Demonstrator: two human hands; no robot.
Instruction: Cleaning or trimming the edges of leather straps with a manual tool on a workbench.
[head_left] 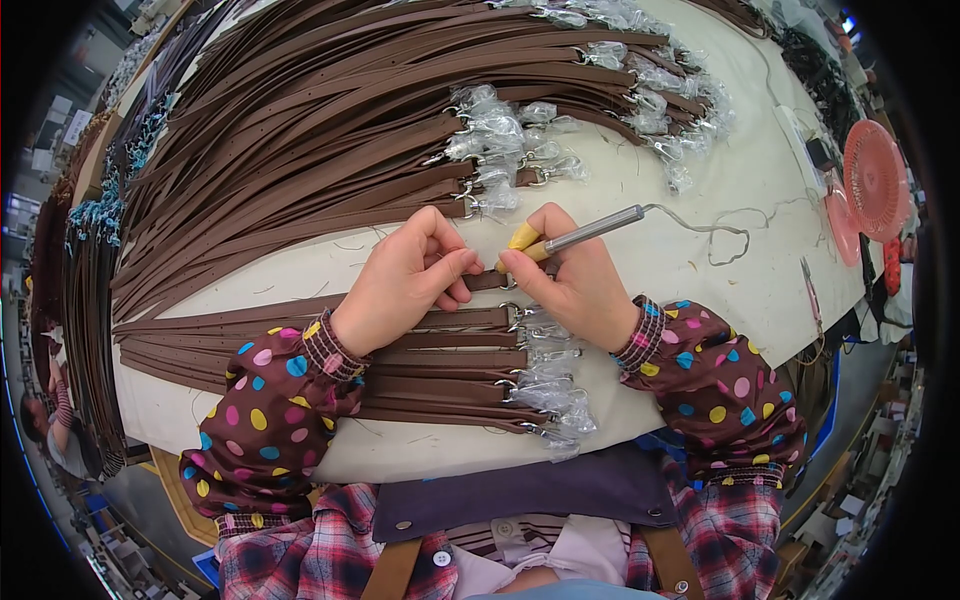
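Between my two hands lies the end of a brown strap [489, 280] with a metal ring on it. My left hand [400, 285] is closed, thumb and fingertips pinched together at this strap end. Whether a thread is also between those fingertips is too small to tell. In my right hand [588, 290] is a corded pen-shaped tool [597, 229] with a grey metal barrel, slanting up to the right. Yellow covering shows around the index finger. The tool's lower end sits close to the strap and my left fingertips; its tip is hidden.
Brown straps [300, 120] lie in a large heap across the far left, with clear plastic wrap [490, 130] around their metal ends. A smaller row of straps [450, 360] is nearest me. A grey cord [740, 235], a pink fan [876, 180] and tweezers [811, 290] are at right.
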